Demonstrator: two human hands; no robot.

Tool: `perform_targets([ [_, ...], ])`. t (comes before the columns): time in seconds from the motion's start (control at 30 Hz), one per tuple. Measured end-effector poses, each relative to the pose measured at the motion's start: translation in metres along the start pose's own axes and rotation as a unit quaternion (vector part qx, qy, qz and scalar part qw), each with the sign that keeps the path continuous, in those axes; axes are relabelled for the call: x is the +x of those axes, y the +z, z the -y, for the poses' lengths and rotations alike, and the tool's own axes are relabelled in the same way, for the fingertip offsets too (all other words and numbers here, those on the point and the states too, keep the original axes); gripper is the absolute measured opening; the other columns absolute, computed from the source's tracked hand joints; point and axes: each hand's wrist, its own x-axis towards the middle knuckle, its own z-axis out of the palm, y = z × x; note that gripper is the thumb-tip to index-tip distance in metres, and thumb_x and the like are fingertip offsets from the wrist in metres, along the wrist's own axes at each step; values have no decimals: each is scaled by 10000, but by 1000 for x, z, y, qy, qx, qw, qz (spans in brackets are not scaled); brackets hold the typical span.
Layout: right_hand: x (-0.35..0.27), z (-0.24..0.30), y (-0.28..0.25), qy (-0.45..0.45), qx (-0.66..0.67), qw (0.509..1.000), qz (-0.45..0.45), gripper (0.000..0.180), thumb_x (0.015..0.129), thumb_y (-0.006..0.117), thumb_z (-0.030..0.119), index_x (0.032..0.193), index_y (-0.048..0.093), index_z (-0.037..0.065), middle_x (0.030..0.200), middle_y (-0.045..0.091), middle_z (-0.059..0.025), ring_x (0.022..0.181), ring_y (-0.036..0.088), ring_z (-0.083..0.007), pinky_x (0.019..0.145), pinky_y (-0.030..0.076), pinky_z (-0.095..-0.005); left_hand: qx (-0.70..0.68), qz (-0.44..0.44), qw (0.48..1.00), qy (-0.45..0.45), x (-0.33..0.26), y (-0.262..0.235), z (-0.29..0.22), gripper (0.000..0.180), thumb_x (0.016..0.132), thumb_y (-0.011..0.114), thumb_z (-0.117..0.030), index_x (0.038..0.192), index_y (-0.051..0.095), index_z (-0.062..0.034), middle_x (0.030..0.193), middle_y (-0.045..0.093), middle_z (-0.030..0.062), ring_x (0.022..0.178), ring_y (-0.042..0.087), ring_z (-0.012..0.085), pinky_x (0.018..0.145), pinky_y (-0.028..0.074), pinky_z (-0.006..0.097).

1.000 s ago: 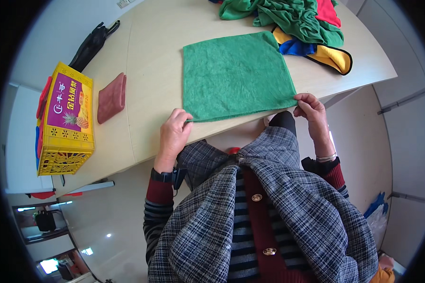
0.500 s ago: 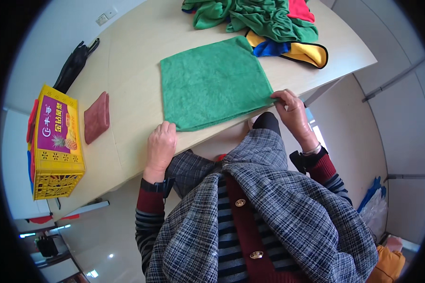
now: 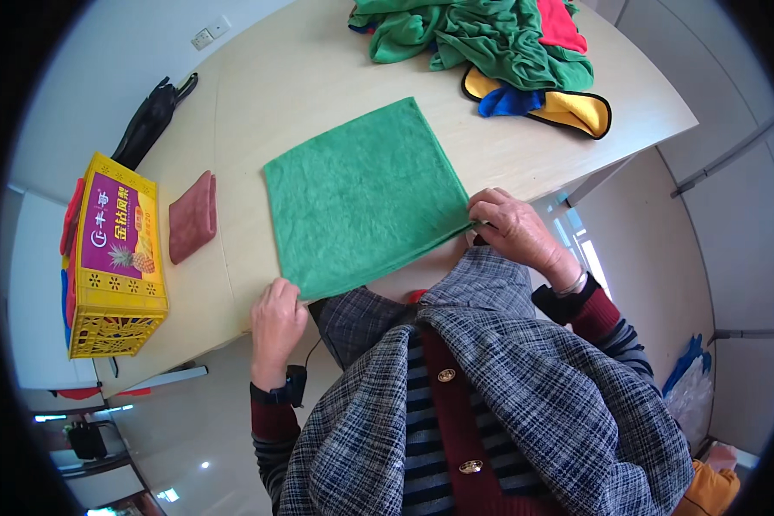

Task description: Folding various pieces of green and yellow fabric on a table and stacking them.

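A green cloth [image 3: 361, 193], folded into a rough square, lies at the table's front edge, its near side hanging a little past it. My left hand [image 3: 277, 325] pinches the cloth's near left corner. At the near right corner, my right hand [image 3: 514, 225] grips the cloth between thumb and fingers. The near side is stretched between both hands, and layered edges show close to the right hand. A small folded reddish-brown cloth [image 3: 193, 218] rests on the table to the left.
A yellow plastic crate [image 3: 119, 258] with a purple label stands at the table's left. Behind it lies a black object [image 3: 150, 120]. Heaped green cloths [image 3: 499, 39] with a red one [image 3: 562, 24] lie at the far right, beside a yellow and blue cloth [image 3: 576, 112]. The table [image 3: 249, 112] has a curved edge.
Both hands have drawn the green cloth toward me and slightly left, so its near side now overhangs the table edge. It has moved away from the heap. The view has shifted slightly.
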Motion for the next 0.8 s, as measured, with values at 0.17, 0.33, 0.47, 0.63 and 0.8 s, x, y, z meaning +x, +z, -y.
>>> perform_targets([
  [0.17,26,-22,-34,8,19,987,160,175,877,655,110,1042,645,54,1097,643,-102,1014,635,-306,879,524,-402,-151,76,983,-78,22,-23,4,144,847,651,-82,965,616,-8,947,640,148,844,661,333,729,517,423],
  [0.33,113,-29,8,-7,-7,991,130,389,962,604,295,1277,591,67,1362,552,-170,1243,539,-336,1044,446,-411,-114,-47,992,2,97,8,72,411,954,605,-289,1245,595,2,1294,596,218,1176,597,367,964,494,409],
  [0.47,183,-22,91,14,-167,968,187,653,992,473,513,1477,439,78,1608,289,-191,1476,282,-394,1197,268,-490,-61,28,997,-49,145,51,105,614,994,546,-386,1497,408,-62,1546,386,225,1446,367,337,1176,311,384],
  [0.63,204,4,139,22,-224,952,207,760,978,392,622,1566,305,149,1636,246,-152,1510,196,-397,1209,180,-562,19,98,993,-68,159,64,101,754,1000,459,-544,1589,236,-130,1647,192,180,1526,164,344,1229,169,462],
  [0.8,215,-25,131,84,-240,955,150,742,980,389,626,1566,311,179,1633,261,-135,1515,182,-389,1209,165,-567,2,86,992,-96,145,78,119,779,998,417,-599,1602,201,-158,1666,134,152,1541,95,337,1223,141,530],
])
